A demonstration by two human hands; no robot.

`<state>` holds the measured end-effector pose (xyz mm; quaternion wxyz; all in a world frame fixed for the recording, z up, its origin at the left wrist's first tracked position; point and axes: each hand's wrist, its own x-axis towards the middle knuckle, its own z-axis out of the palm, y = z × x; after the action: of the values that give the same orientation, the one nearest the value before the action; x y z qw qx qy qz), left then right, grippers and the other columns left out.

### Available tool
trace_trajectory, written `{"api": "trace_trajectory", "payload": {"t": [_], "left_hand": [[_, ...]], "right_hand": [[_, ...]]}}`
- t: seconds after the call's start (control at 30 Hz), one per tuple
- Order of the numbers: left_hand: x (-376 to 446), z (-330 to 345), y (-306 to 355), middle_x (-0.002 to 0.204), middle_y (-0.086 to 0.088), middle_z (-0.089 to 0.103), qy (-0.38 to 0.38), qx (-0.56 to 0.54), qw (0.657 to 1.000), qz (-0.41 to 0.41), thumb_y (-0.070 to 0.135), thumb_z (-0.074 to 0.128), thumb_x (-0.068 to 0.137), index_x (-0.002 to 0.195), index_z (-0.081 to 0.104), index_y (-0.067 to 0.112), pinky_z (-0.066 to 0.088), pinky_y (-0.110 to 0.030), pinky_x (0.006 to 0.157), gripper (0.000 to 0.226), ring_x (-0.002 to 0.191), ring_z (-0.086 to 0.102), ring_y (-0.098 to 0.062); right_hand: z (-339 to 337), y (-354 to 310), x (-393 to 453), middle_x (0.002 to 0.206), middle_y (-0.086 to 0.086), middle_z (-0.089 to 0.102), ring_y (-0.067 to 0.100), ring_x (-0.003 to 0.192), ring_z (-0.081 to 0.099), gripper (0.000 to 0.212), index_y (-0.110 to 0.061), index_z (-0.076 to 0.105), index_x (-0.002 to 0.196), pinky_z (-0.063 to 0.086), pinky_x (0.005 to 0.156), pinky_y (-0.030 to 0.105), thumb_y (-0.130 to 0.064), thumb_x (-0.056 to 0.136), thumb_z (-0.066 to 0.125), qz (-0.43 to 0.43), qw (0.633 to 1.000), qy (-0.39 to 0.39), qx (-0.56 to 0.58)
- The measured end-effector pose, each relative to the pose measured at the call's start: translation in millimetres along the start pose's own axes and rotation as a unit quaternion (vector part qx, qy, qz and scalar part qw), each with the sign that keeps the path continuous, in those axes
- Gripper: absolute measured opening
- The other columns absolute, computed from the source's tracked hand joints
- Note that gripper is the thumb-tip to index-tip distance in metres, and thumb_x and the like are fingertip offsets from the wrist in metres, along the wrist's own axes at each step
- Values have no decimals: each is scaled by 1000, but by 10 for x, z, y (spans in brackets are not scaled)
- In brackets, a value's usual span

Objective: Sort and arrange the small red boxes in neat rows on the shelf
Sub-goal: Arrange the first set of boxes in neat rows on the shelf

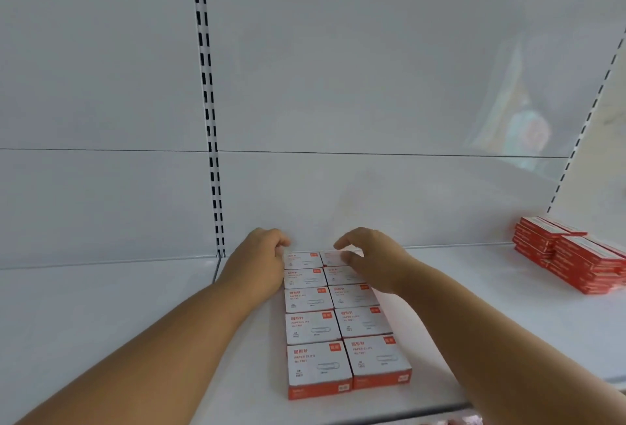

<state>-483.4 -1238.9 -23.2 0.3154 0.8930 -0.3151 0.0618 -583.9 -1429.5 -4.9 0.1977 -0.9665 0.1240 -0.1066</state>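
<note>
Now both hands sit at the back of two box rows (342,323) on the shelf (135,306). Left hand (261,255), fingers curled, touches the rear left box (301,260); right hand (369,260) grips the rear right box (332,258).

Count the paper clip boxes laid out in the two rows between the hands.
10: two side-by-side rows of five paper clip boxes run from the shelf front edge to the back panel. The right hand partly covers the rearmost two in the right row.

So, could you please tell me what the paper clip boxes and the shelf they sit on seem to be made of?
The paper clip boxes look like thin printed cardboard, matte white with red print, with crisp folded edges. The shelf appears to be painted sheet metal, smooth and faintly glossy, with a thin rolled front lip; laminate cannot be ruled out.
</note>
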Motion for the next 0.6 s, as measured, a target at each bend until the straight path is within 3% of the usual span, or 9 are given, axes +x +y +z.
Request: {"api": "trace_trajectory", "payload": {"t": [0.1, 0.2, 0.3, 0.4, 0.5, 0.6], "left_hand": [[-189, -175, 169, 123, 6, 56, -45, 30, 997, 63, 22, 40, 102, 118, 61, 26, 45, -27, 91, 27, 111, 53, -12], [-529, -293, 326, 131, 13, 50, -80, 58, 988, 115, 34, 41, 102, 128, 54, 31, 43, -30, 100, 28, 120, 44, -10], [-916, -345, 351, 148, 19, 32, -144, 60, 974, 163, 51, 41, 99, 142, 38, 37, 29, -31, 115, 45, 136, 27, -6], [-1179, -308, 282, 158, 25, 12, -171, 109, 962, 183, 66, 41, 92, 150, 23, 45, 12, -33, 121, 64, 145, 8, -5], [-1266, -209, 235, 154, 24, 24, -130, 118, 961, 212, 64, 49, 89, 143, 35, 48, 17, -30, 117, 58, 142, 16, -3], [-1299, -118, 228, 145, 23, 39, -95, 83, 971, 205, 56, 57, 90, 136, 48, 46, 23, -21, 113, 48, 134, 27, 2]], "right_hand": [[-18, -52, -292, 117, -14, 56, 7, 105, 50, 23, -29, 64, 118, 39, 89, 24, -31, 98, 52, -20, 999, 38, 2], [-11, -94, -568, 118, -16, 59, 7, 109, 53, 22, -31, 66, 115, 45, 93, 27, -32, 97, 53, -22, 997, 74, 6], [-27, -107, -880, 116, -17, 56, 4, 97, 56, 27, -32, 64, 119, 45, 84, 21, -39, 97, 51, -15, 996, 89, -11], [-37, -65, -1197, 115, -18, 50, 3, 89, 57, 40, -38, 58, 125, 48, 77, 21, -56, 91, 49, -30, 998, 56, -21], [-8, -44, -1363, 116, -18, 45, 2, 91, 54, 44, -42, 60, 124, 47, 82, 22, -58, 83, 60, -72, 997, 10, -17], [47, -15, -1375, 119, -20, 40, 1, 95, 49, 50, -40, 61, 126, 39, 83, 15, -57, 79, 68, -96, 995, -2, -11]]}}
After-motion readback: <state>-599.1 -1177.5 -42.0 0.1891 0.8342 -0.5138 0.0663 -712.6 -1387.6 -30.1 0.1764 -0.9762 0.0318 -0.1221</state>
